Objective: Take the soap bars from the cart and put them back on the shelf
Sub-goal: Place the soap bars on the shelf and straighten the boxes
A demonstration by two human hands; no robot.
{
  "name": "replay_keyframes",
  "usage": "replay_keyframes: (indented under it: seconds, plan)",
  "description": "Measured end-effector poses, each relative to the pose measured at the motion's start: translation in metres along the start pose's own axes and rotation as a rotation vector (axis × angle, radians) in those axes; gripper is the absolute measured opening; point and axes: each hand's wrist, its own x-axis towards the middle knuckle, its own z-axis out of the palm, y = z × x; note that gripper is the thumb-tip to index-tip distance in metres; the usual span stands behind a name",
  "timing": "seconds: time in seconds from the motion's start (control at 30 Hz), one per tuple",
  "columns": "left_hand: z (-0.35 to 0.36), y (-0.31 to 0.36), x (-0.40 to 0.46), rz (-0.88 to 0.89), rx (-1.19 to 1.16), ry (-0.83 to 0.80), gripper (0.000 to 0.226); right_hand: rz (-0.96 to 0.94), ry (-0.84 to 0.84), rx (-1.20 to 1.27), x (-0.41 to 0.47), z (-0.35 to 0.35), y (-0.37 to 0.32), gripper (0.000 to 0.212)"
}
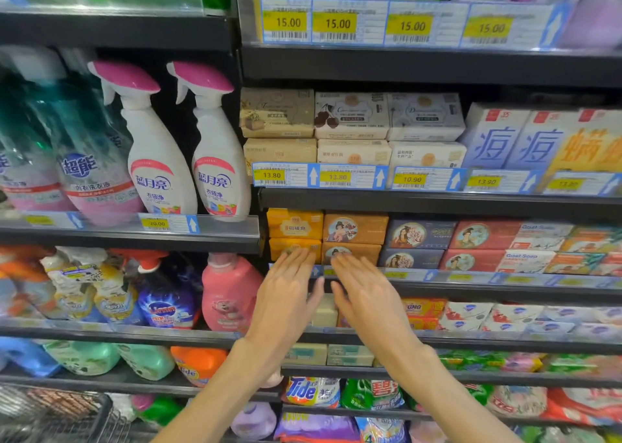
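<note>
Boxed soap bars fill the middle shelf (437, 203) in two-high stacks. A yellow soap box (295, 224) tops the leftmost stack and an orange soap box (355, 229) with a round portrait tops the stack beside it. My left hand (286, 294) is flat with fingers spread, its fingertips against the lower yellow box (281, 244). My right hand (361, 291) is also flat and empty, fingertips touching the lower orange box (367, 252). A corner of the wire cart (57, 412) shows at the bottom left; I see no soap in that corner.
Spray bottles (215, 146) and detergent bottles stand on the left shelves. More soap packs (350, 116) sit on the shelf above, with price tags (336, 176) along its rail. Blue and red soap boxes (478, 235) continue to the right. Detergent bags (313, 390) lie below.
</note>
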Motion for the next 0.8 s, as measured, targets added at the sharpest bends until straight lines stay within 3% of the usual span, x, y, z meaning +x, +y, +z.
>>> replay_keyframes:
  seconds: [0.47, 0.63, 0.8]
  plan:
    - [-0.003, -0.026, -0.001, -0.047, 0.04, -0.001, 0.044, -0.112, -0.004, -0.058, 0.031, 0.026, -0.03, 0.047]
    - [-0.018, -0.026, -0.005, 0.114, 0.0, 0.148, 0.038, -0.091, 0.133, 0.067, 0.039, 0.004, -0.024, 0.039]
    - [-0.03, -0.033, 0.003, 0.151, 0.083, 0.28, 0.035, -0.066, 0.244, -0.004, 0.047, -0.002, -0.017, 0.031]
